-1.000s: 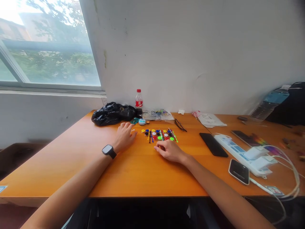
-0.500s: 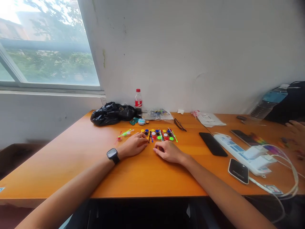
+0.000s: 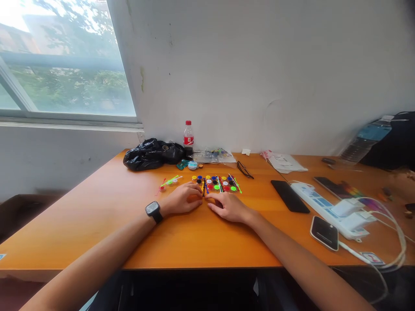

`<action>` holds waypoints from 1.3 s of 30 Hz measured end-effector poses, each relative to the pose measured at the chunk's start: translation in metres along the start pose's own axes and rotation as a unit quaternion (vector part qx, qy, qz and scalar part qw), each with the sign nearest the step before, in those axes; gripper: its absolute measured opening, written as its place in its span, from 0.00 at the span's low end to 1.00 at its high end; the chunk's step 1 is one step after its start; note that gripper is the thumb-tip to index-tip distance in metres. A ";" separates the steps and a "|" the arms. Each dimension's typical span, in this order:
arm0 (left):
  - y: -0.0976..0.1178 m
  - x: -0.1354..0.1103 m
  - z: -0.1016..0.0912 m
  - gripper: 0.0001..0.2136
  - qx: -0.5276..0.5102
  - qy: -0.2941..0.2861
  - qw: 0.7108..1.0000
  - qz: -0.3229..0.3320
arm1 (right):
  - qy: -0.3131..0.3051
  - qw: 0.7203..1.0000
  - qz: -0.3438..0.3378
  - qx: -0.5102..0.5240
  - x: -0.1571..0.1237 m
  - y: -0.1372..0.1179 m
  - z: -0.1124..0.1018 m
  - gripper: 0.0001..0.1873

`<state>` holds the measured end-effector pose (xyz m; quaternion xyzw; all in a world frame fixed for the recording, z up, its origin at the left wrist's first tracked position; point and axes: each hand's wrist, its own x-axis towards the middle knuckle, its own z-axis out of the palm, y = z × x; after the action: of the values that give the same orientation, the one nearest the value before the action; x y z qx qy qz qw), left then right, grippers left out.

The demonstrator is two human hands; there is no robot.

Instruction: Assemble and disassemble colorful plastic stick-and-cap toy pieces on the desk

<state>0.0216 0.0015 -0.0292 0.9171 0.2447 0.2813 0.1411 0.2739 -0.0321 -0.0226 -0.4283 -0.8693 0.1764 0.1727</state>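
Small round pieces with coloured tops (image 3: pixel 216 182) lie in rows on the desk, yellow, blue, black, white, red and green. Thin coloured sticks lie between and across them, among them a black stick (image 3: pixel 203 188). My left hand (image 3: pixel 183 198), palm down and wearing a watch, rests at their left with fingers stretched toward the black stick. Opposite it, my right hand (image 3: pixel 228 206) has its index finger extended to the near end of that stick. Whether the fingertips touch it I cannot tell. More sticks and pieces (image 3: pixel 169 183) lie beyond my left wrist.
A black plastic bag (image 3: pixel 145 156), a cola bottle (image 3: pixel 188 137) and a clear bag (image 3: pixel 214 155) stand along the wall. Glasses (image 3: pixel 244 170) lie behind the pieces. To the right are a dark phone (image 3: pixel 289 196), a power strip (image 3: pixel 320 206), another phone (image 3: pixel 324 233) and cables.
My right hand's index finger has straightened and moved left to the black stick. That stick now stands straighter, its near end closer to me. The other person's hand at far right has drawn back.
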 end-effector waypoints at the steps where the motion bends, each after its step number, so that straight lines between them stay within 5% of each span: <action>1: 0.000 0.000 0.000 0.08 -0.006 -0.003 1.000 0.001 | -0.006 1.000 -0.002 0.000 0.000 0.000 0.000 0.17; 10: 0.019 -0.002 -0.013 0.09 -0.048 -0.013 0.999 -0.015 | -0.012 1.000 -0.014 -0.008 -0.001 -0.004 0.000 0.19; 18: -0.005 -0.002 0.009 0.26 0.082 0.097 0.989 -0.081 | -0.009 0.999 -0.042 -0.020 -0.001 0.002 0.003 0.24; 25: -0.020 -0.003 0.016 0.34 0.121 0.021 0.974 -0.189 | -0.013 0.996 -0.074 -0.042 -0.002 -0.002 0.007 0.19; 32: -0.028 -0.006 0.022 0.31 0.155 0.035 0.972 -0.171 | -0.012 0.993 -0.109 0.045 0.000 -0.001 0.010 0.13; 39: -0.032 -0.006 0.023 0.30 0.174 -0.003 0.969 -0.173 | 0.012 0.995 -0.092 0.022 0.001 -0.002 0.009 0.13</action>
<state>0.0188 0.0222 -0.0626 0.8722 0.4445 0.2026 0.0266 0.2682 -0.0337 -0.0294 -0.3443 -0.8989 0.1736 0.2080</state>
